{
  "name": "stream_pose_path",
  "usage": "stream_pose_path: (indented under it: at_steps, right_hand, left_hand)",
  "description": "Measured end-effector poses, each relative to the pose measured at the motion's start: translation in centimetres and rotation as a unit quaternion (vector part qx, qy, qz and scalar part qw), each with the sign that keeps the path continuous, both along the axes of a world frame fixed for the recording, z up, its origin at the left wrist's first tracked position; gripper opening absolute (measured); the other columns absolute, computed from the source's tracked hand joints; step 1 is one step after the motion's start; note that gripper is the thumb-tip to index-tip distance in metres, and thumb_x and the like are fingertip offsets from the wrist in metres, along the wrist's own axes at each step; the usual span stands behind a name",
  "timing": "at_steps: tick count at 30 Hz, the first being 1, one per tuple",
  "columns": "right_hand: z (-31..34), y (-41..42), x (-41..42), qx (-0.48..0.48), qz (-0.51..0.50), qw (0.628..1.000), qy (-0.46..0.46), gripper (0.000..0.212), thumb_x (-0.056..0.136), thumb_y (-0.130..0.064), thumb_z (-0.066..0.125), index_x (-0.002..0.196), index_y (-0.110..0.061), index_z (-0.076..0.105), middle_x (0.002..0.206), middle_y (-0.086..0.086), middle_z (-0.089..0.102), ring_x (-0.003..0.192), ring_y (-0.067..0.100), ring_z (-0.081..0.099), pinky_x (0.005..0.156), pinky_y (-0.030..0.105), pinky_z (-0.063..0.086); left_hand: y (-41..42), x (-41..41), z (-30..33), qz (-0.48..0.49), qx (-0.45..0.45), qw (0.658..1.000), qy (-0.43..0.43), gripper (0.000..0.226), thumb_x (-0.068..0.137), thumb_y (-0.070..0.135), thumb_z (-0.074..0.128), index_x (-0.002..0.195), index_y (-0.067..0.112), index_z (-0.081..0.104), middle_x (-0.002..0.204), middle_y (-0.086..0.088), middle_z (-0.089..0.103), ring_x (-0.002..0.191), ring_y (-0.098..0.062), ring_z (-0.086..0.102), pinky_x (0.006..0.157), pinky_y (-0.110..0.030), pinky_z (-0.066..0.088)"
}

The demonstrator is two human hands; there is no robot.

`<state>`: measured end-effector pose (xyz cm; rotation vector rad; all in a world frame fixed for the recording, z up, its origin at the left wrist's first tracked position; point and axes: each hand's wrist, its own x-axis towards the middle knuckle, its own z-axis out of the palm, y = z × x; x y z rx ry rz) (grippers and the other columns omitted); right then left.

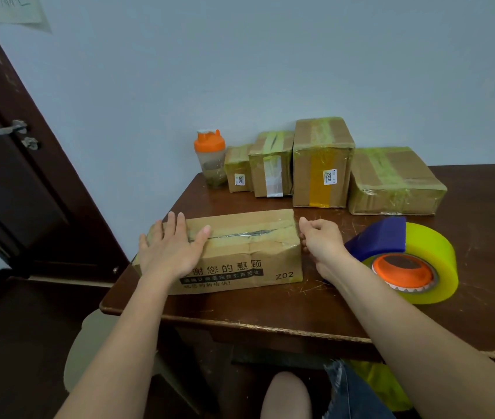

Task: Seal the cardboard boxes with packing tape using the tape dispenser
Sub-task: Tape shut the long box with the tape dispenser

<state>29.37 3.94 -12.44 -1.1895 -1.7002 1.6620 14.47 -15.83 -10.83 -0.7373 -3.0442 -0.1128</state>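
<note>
A cardboard box (249, 246) printed with black Chinese characters and "Z02" lies near the front left of the dark wooden table (270, 316). Tape runs along its top seam. My left hand (170, 246) lies flat on the box's left top, fingers straight. My right hand (320, 241) is at the box's right end, fingers curled against that end; whether it pinches tape I cannot tell. The tape dispenser (403, 261), a blue shield on an orange hub with a big roll of yellow-green tape, lies on the table just right of that hand, untouched.
Several taped cardboard boxes (321, 164) stand in a row along the wall at the table's back. An orange-lidded shaker bottle (211, 157) stands left of them. A dark door (13, 164) is at the left. My knees are under the table's front edge.
</note>
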Motion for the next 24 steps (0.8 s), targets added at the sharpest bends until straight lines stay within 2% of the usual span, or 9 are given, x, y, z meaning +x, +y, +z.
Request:
stream_pose_path:
  at_steps: [3, 6, 8, 11, 15, 18, 20, 22, 24]
  right_hand:
    - [-0.1, -0.7, -0.1, 0.077, -0.008, 0.997, -0.029, 0.026, 0.101, -0.031, 0.049, 0.112, -0.011, 0.061, 0.131, 0.005, 0.056, 0.128, 0.022, 0.046, 0.087, 0.027, 0.037]
    - [-0.1, -0.7, -0.2, 0.112, -0.007, 0.992, -0.049, 0.025, 0.099, -0.031, 0.051, 0.117, -0.013, 0.052, 0.129, 0.008, 0.055, 0.117, 0.023, 0.052, 0.085, 0.029, 0.043]
    - [0.0, -0.4, 0.1, 0.083, -0.009, 0.995, -0.049, 0.039, 0.096, -0.028, 0.059, 0.128, -0.016, 0.040, 0.125, 0.009, 0.055, 0.106, 0.023, 0.057, 0.088, 0.036, 0.052]
    - [0.7, -0.1, 0.5, 0.108, -0.028, 0.993, -0.045, 0.040, 0.095, -0.018, 0.060, 0.133, -0.016, 0.047, 0.125, 0.007, 0.057, 0.106, 0.018, 0.055, 0.093, 0.034, 0.051]
    - [1.8, -2.1, 0.1, 0.248, -0.004, 0.968, -0.043, 0.034, 0.103, -0.021, 0.041, 0.128, -0.006, 0.057, 0.124, 0.008, 0.062, 0.116, 0.020, 0.056, 0.094, 0.028, 0.043]
    - [0.8, -3.6, -0.6, 0.321, 0.080, 0.936, -0.122, 0.042, 0.105, -0.025, 0.034, 0.140, -0.003, 0.041, 0.124, 0.012, 0.061, 0.114, 0.028, 0.058, 0.093, 0.036, 0.046]
    - [0.5, -3.4, -0.7, 0.295, 0.114, 0.932, -0.178, 0.054, 0.106, -0.027, 0.029, 0.151, 0.000, 0.020, 0.136, 0.018, 0.053, 0.124, 0.034, 0.052, 0.099, 0.040, 0.043]
    - [0.5, -3.2, -0.8, 0.285, 0.134, 0.918, -0.241, 0.060, 0.105, -0.027, 0.029, 0.153, 0.002, 0.008, 0.150, 0.026, 0.033, 0.135, 0.040, 0.039, 0.107, 0.044, 0.036]
    - [0.9, -4.0, -0.8, 0.373, 0.118, 0.876, -0.282, 0.070, 0.099, -0.018, 0.042, 0.153, 0.002, 0.003, 0.158, 0.026, 0.008, 0.145, 0.042, 0.019, 0.118, 0.046, 0.024]
  left_hand:
    - [0.0, -0.1, -0.2, 0.001, 0.005, 1.000, 0.005, 0.083, 0.091, 0.073, 0.004, 0.157, 0.023, 0.002, 0.165, 0.003, -0.004, 0.151, -0.022, -0.002, 0.120, -0.051, 0.003]
    - [0.0, -0.2, -0.4, 0.003, 0.011, 1.000, 0.010, 0.081, 0.093, 0.071, 0.007, 0.157, 0.022, 0.004, 0.165, 0.001, -0.001, 0.151, -0.023, 0.000, 0.120, -0.052, 0.004]
    - [0.1, 0.0, -0.4, 0.005, 0.031, 0.999, 0.019, 0.076, 0.096, 0.066, 0.012, 0.157, 0.021, 0.005, 0.165, -0.003, 0.000, 0.151, -0.025, 0.000, 0.120, -0.051, 0.004]
    - [-0.3, 0.3, -0.2, 0.027, 0.104, 0.993, 0.047, 0.068, 0.101, 0.052, 0.029, 0.156, 0.016, 0.013, 0.164, -0.012, 0.002, 0.150, -0.033, 0.001, 0.121, -0.049, 0.006]
    - [-0.6, 0.3, -0.8, 0.144, 0.110, 0.982, 0.050, 0.064, 0.099, 0.047, 0.030, 0.146, 0.005, 0.034, 0.150, -0.024, 0.033, 0.135, -0.045, 0.033, 0.113, -0.053, 0.026]
    - [-0.5, 0.2, -1.0, 0.148, 0.097, 0.983, 0.041, 0.063, 0.097, 0.050, 0.028, 0.140, 0.005, 0.040, 0.134, -0.021, 0.049, 0.118, -0.041, 0.048, 0.098, -0.048, 0.040]
    - [-0.6, 0.3, -1.0, 0.143, 0.107, 0.983, 0.048, 0.062, 0.098, 0.049, 0.027, 0.142, 0.006, 0.039, 0.136, -0.020, 0.049, 0.119, -0.039, 0.048, 0.097, -0.047, 0.040]
    - [-0.8, 0.5, -1.1, 0.127, 0.116, 0.983, 0.063, 0.061, 0.100, 0.047, 0.024, 0.146, 0.008, 0.036, 0.145, -0.021, 0.042, 0.130, -0.039, 0.040, 0.109, -0.050, 0.033]
    - [-1.2, 1.0, -1.6, 0.052, 0.139, 0.983, 0.110, 0.057, 0.102, 0.044, 0.021, 0.148, 0.015, 0.037, 0.155, -0.016, 0.032, 0.143, -0.035, 0.026, 0.118, -0.050, 0.015]
